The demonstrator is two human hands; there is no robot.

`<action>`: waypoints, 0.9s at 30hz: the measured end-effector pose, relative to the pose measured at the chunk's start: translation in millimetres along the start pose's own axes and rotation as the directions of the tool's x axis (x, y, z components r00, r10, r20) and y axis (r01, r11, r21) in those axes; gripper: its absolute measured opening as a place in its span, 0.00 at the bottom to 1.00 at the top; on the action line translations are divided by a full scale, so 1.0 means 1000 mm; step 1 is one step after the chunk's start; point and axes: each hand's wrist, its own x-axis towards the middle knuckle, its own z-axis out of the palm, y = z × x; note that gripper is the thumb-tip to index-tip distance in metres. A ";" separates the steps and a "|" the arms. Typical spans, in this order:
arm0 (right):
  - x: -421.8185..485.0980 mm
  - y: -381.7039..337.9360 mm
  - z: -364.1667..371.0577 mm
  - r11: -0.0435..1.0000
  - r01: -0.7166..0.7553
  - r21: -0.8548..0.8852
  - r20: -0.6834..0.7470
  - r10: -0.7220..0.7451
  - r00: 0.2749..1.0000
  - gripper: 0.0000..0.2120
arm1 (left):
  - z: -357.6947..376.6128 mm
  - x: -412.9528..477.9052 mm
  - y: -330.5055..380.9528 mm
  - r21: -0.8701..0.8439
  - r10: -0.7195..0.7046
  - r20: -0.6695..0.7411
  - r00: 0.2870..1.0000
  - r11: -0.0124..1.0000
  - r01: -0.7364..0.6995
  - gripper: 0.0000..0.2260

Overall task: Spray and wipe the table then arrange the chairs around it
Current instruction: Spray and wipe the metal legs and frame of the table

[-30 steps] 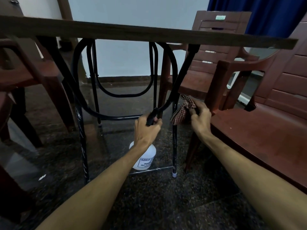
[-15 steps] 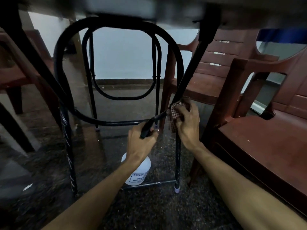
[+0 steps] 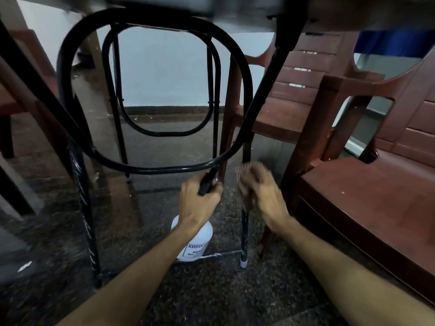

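Observation:
I am looking under the table (image 3: 211, 10), at its black metal frame (image 3: 70, 95). My left hand (image 3: 200, 201) grips the black trigger head of a white spray bottle (image 3: 196, 248), whose body hangs low near the floor. My right hand (image 3: 261, 196) presses a checked cloth (image 3: 242, 171) around the frame's near right leg (image 3: 244, 234). The cloth is mostly hidden by my fingers and blurred by motion.
Two brown plastic chairs stand close on the right, one (image 3: 376, 208) right beside my right arm and another (image 3: 294, 100) behind it. More chair legs (image 3: 9, 128) stand at the left. A white scrap (image 3: 24, 267) lies on the dark speckled floor.
My head dropped from table-edge level to below the tabletop. My right hand with the cloth moved from the diagonal brace down onto the vertical leg. The left hand kept hold of the sprayer.

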 end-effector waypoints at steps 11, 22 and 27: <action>0.012 0.007 -0.054 0.932 -0.187 0.309 -0.380 0.301 0.875 0.27 | 0.024 0.014 0.040 -0.030 0.015 -0.028 1.000 0.999 -0.016 0.19; 0.011 -0.017 0.001 0.960 -0.084 0.265 -0.216 0.145 0.966 0.23 | 0.008 0.003 0.016 -0.008 0.012 -0.014 1.000 1.000 -0.013 0.18; 0.023 -0.011 -0.004 0.973 -0.073 0.220 -0.244 0.127 0.961 0.27 | 0.009 -0.006 -0.008 0.011 -0.015 -0.010 1.000 1.000 0.015 0.15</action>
